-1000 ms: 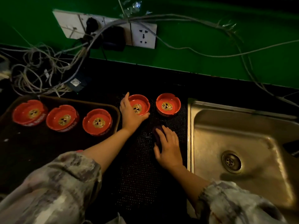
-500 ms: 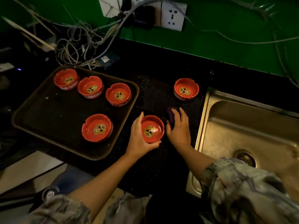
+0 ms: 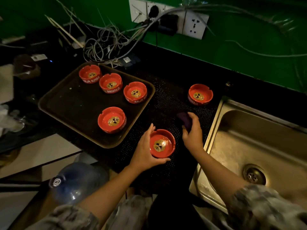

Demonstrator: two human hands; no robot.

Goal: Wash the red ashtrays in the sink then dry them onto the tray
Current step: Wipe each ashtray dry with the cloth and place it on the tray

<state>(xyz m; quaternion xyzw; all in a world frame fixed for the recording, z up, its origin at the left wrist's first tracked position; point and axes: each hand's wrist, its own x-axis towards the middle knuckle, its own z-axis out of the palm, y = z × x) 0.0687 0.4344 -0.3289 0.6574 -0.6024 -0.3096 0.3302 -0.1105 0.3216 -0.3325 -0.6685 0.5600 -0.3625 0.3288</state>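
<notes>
The left hand [image 3: 146, 150] cups a red ashtray [image 3: 162, 143] from its left side, fingers curving round the far rim and thumb wrapped under the near edge, so the dish sits snug in the palm over the dotted black mat [image 3: 167, 105]. The right hand [image 3: 192, 131] pinches a small purple cloth [image 3: 184, 120] between curled fingers and thumb, just right of that ashtray and not touching it. My guess is one hand steadies the dish while the other brings the cloth to wipe it dry.

Beyond them, a second ashtray [image 3: 200, 94] stands alone at the far right of the mat, close to the sink [image 3: 216, 123], probably waiting its turn. To the left, the brown tray [image 3: 66, 103] carries four more: three ashtrays [image 3: 111, 83] in a slanting row along its far edge and one ashtray [image 3: 112, 120] nearer. Each sits upright and apart from the rest, which looks like finished work set out to air. The sink basin, at the right, holds no ashtray.
</notes>
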